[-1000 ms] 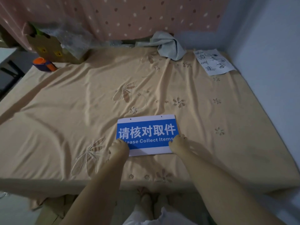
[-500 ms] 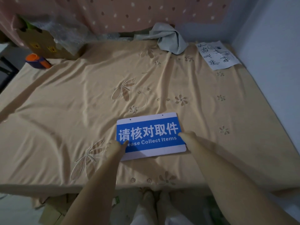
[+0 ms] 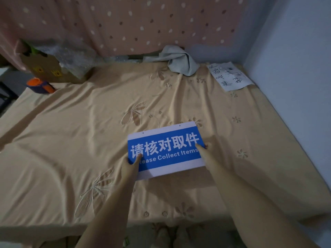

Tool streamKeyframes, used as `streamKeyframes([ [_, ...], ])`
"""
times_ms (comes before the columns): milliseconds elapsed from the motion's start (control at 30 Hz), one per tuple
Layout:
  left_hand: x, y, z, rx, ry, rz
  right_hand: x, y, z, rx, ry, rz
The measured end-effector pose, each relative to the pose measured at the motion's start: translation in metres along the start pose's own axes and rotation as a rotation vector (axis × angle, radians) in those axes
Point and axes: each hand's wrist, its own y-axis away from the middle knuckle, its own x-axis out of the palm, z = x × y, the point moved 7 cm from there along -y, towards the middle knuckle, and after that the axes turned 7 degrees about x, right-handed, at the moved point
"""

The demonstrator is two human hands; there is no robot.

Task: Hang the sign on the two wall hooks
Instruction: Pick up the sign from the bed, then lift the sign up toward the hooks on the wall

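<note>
Right now the pick-up step is in hand: the sign point(image 3: 165, 151), blue with white borders, sits at centre frame on the bed point(image 3: 71, 140), tilted so its right end is further up the picture. The left hand point(image 3: 130, 162) is clamped on its lower-left edge, thumb over the blue face; the right hand point(image 3: 203, 149) is closed on the right edge. Whether the sign is clear of the sheet I cannot tell. Two small holes show along its top white border. No wall hooks are in view, so the next move probably calls for lifting it level, turning toward the wall point(image 3: 295, 68) at the right of the frame, and finding them
</note>
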Motion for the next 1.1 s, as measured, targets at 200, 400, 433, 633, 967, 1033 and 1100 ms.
streamKeyframes([
  [200, -0.005, -0.016, -0.047, 0.082, 0.072, -0.041, -0.01, 0.016, 0.039, -0.286, -0.058, 0.011],
  [400, -0.006, -0.026, -0.101, 0.247, 0.118, 0.003, -0.017, 0.029, 0.062, -0.335, -0.233, -0.02],
  [433, -0.006, -0.026, -0.112, 0.298, 0.109, 0.012, -0.018, 0.029, 0.063, -0.329, -0.246, -0.031],
  [633, 0.001, -0.038, -0.159, 0.38, 0.138, 0.054, -0.037, 0.04, 0.094, -0.423, -0.28, -0.094],
  [967, 0.049, -0.016, -0.272, 0.611, 0.331, 0.252, -0.113, 0.073, 0.162, -0.597, -0.332, -0.261],
  [1033, 0.063, -0.007, -0.293, 0.643, 0.392, 0.298, -0.131, 0.085, 0.172, -0.664, -0.364, -0.28],
  [1100, 0.076, 0.004, -0.313, 0.694, 0.419, 0.348, -0.149, 0.099, 0.18, -0.725, -0.371, -0.325],
])
